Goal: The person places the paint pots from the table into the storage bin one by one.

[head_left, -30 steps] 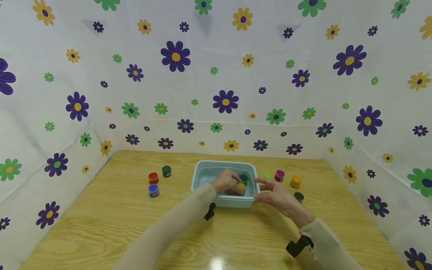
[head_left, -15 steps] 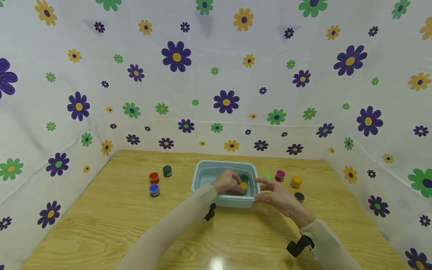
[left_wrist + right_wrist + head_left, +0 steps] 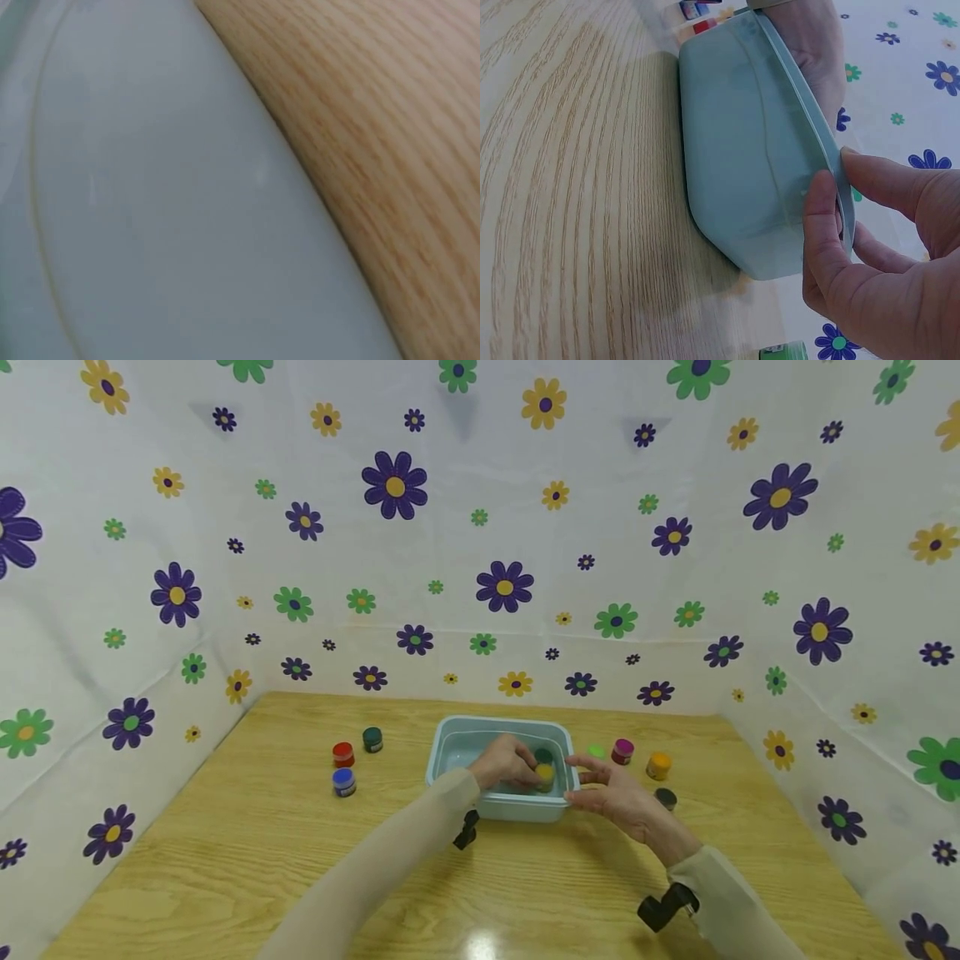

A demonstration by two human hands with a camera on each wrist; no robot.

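The yellow-capped jar (image 3: 543,772) sat inside the pale blue tub (image 3: 450,737), beside a dark green jar (image 3: 543,755). The tub stood mid-table on the wood-grain table (image 3: 247,852), walled by flower-printed sheeting (image 3: 480,527). The left hand (image 3: 504,763) reached down into the tub, fingers curled around the yellow-capped jar. The right hand (image 3: 617,793) pinched the tub's right rim, thumb outside and fingers over the edge. Red, dark green and blue jars (image 3: 343,782) stood left; light green, magenta, orange (image 3: 657,766) and black ones right.
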